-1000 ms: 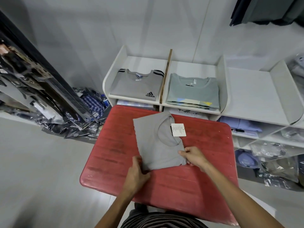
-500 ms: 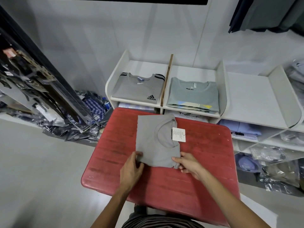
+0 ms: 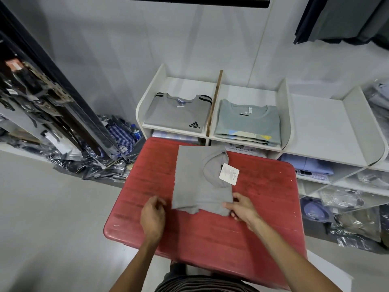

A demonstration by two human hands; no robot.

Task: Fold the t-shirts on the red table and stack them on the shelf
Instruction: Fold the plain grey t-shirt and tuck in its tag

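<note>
Grey cotton, folded into a tall rectangle, lies on the red table [image 3: 263,207]: that is the grey t-shirt [image 3: 195,182], neckline facing up and a white paper tag [image 3: 229,173] resting at its right edge. I've got my right hand [image 3: 242,209] at the near right corner, thumb on top of the cloth and fingers tucked under the edge, pinching the fabric. My left hand [image 3: 152,216] sits just beside the near left corner with fingers loosely curled; whether they actually touch the cloth I cannot tell from here. The near hem looks a little ragged, with a small flap poking out between my hands.

Beyond the table stands the white shelf [image 3: 286,114]. Its left compartment holds a grey shirt with black shoulder stripes [image 3: 179,114], the middle one a stack of pale green shirts [image 3: 248,121], the two separated by a wooden divider [image 3: 213,104]. Lower shelves hold bagged garments. Dark clothes [image 3: 341,17] hang at top right, and plastic packets [image 3: 101,163] are heaped on the floor at left.
</note>
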